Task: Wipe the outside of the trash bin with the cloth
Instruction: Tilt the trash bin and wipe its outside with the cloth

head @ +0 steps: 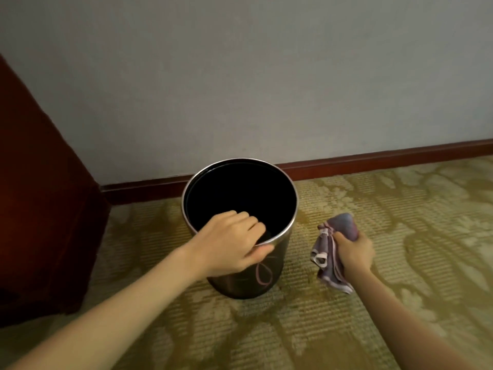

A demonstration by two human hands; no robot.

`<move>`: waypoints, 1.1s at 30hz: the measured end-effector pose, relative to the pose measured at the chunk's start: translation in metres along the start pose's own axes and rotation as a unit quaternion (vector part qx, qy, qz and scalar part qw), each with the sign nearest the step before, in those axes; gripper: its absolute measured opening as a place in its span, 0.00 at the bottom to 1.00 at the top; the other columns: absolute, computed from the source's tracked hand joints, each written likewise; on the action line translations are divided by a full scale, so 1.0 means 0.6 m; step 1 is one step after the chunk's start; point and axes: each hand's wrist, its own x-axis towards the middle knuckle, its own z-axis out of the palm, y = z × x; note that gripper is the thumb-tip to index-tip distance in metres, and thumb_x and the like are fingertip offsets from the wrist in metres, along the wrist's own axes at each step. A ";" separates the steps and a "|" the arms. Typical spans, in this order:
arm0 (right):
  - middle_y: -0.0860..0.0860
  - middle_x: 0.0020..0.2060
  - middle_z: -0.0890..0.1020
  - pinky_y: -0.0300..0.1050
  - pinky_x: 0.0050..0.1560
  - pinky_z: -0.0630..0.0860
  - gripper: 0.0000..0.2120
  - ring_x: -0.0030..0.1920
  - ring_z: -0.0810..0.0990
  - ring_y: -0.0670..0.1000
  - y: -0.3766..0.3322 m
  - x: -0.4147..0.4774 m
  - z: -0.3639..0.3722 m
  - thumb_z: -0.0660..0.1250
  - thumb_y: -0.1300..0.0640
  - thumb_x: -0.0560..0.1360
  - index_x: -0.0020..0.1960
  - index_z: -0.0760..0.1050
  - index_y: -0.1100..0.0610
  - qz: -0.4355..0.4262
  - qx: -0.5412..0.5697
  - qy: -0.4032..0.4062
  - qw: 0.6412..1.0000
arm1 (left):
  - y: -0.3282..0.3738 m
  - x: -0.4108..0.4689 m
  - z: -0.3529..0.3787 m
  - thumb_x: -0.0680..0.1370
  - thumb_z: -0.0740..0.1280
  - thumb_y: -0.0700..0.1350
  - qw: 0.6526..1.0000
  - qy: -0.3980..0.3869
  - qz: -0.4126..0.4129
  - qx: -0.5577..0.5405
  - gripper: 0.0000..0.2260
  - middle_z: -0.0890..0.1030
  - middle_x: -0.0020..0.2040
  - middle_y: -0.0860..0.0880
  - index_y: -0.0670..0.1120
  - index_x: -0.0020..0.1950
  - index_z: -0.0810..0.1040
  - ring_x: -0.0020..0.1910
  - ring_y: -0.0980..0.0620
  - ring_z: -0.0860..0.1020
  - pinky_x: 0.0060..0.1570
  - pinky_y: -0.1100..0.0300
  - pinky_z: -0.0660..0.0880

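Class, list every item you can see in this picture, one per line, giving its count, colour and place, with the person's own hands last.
trash bin: one, dark with a silver rim and pink line design, upright on the carpet near the wall
cloth: one, purple-grey with pale trim, held right of the bin, apart from it
carpet: one, yellow-green patterned, the floor
baseboard: one, reddish-brown, foot of the wall
wall: one, grey-white, behind the bin
wooden furniture: one, dark red-brown, left
left hand: gripping the bin's near rim
right hand: closed on the cloth
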 end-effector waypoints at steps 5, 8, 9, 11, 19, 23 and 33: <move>0.59 0.47 0.82 0.54 0.54 0.75 0.18 0.50 0.79 0.61 -0.001 -0.022 0.030 0.70 0.48 0.67 0.53 0.79 0.56 0.038 0.041 -0.020 0.998 | -0.075 -0.045 -0.015 0.79 0.58 0.57 0.992 -0.016 0.100 0.073 0.21 0.76 0.31 0.49 0.44 0.34 0.75 0.29 0.50 0.75 0.27 0.57 0.72; 0.62 0.49 0.81 0.52 0.53 0.75 0.20 0.51 0.79 0.62 -0.001 -0.030 0.041 0.70 0.48 0.68 0.54 0.78 0.60 0.064 0.061 -0.026 0.996 | -0.077 -0.049 -0.007 0.79 0.59 0.57 0.992 0.009 0.090 0.084 0.21 0.74 0.28 0.50 0.45 0.31 0.72 0.26 0.52 0.74 0.21 0.57 0.71; 0.62 0.49 0.81 0.52 0.53 0.75 0.21 0.51 0.79 0.62 -0.001 -0.032 0.043 0.70 0.48 0.68 0.55 0.78 0.61 0.073 0.068 -0.027 0.995 | -0.076 -0.050 -0.004 0.79 0.59 0.57 0.993 0.018 0.083 0.081 0.22 0.74 0.27 0.50 0.45 0.31 0.71 0.25 0.52 0.74 0.20 0.57 0.70; 0.63 0.50 0.81 0.53 0.53 0.75 0.23 0.52 0.78 0.63 -0.002 -0.038 0.048 0.70 0.48 0.68 0.57 0.78 0.62 0.088 0.077 -0.029 0.993 | -0.075 -0.052 -0.001 0.79 0.59 0.57 0.995 0.025 0.073 0.070 0.22 0.74 0.27 0.50 0.45 0.30 0.71 0.25 0.52 0.73 0.19 0.56 0.70; 0.63 0.50 0.81 0.48 0.48 0.71 0.18 0.51 0.79 0.63 -0.031 -0.066 0.068 0.70 0.51 0.70 0.54 0.78 0.62 0.093 0.117 -0.028 0.988 | -0.061 -0.062 -0.027 0.80 0.58 0.55 0.998 0.049 -0.043 -0.010 0.23 0.72 0.23 0.52 0.46 0.28 0.72 0.21 0.54 0.71 0.18 0.58 0.66; 0.62 0.50 0.81 0.50 0.50 0.75 0.18 0.50 0.79 0.61 -0.059 -0.083 0.087 0.69 0.52 0.71 0.57 0.78 0.62 0.079 0.145 -0.056 0.985 | -0.083 -0.077 -0.064 0.80 0.54 0.58 0.986 0.055 -0.153 -0.021 0.26 0.67 0.22 0.55 0.46 0.26 0.71 0.20 0.57 0.67 0.20 0.57 0.66; 0.58 0.44 0.83 0.54 0.52 0.78 0.13 0.45 0.81 0.57 -0.148 -0.137 0.161 0.70 0.53 0.67 0.49 0.78 0.58 0.014 0.203 -0.127 0.971 | -0.145 -0.105 -0.096 0.79 0.56 0.58 0.908 0.098 -0.401 -0.068 0.27 0.63 0.18 0.52 0.49 0.21 0.62 0.19 0.53 0.65 0.24 0.59 0.59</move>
